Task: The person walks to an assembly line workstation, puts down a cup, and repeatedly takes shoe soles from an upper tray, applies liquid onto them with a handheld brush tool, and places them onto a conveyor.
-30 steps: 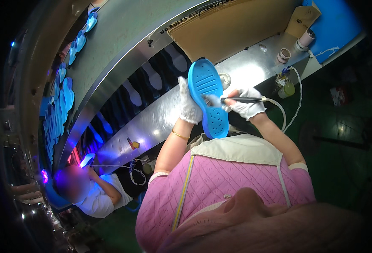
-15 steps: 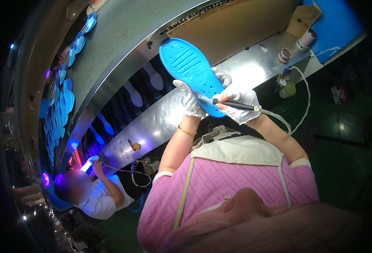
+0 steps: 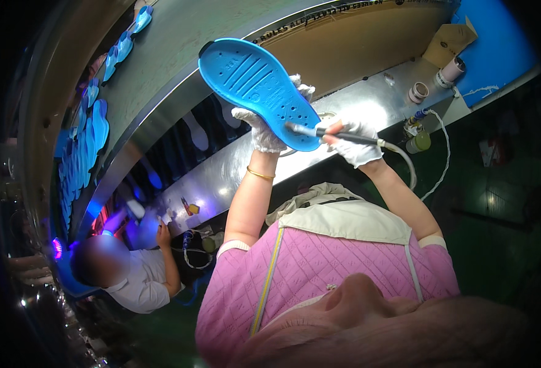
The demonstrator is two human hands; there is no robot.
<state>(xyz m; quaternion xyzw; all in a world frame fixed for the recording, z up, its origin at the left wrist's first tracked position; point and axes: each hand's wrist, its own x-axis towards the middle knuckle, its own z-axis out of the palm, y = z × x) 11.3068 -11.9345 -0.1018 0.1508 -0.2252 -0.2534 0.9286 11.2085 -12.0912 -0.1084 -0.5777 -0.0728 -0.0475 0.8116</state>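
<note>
Higher and farther left than half a second ago, a light blue, foot-shaped shoe sole (image 3: 255, 92) slants above the table, its wide end pointing to the upper left. Nearest the camera are the wearer's pink knitted top (image 3: 233, 300) and cream cloth apron (image 3: 344, 221). Beyond them, the left hand (image 3: 265, 136), in a white fabric glove, supports the sole from below; its grip pinches the sole, thumb at the left edge and fingers showing past the right edge. The right hand (image 3: 354, 144), also white-gloved, has its grip closed around a slim black-handled brush (image 3: 365, 140), whose pale bristles are at the sole's narrow, hole-dotted end. A pale flexible tube (image 3: 408, 161) trails from the handle.

Behind the hands runs a shiny silver metal table (image 3: 371, 101), with a short pink cup (image 3: 418, 92) toward its right end. Farther back stand a brown cardboard panel (image 3: 356, 52) and a grey-green flat surface (image 3: 184, 37). At far left are a row of overlapping blue soles (image 3: 83, 150) and a white-shirted co-worker (image 3: 138, 282).
</note>
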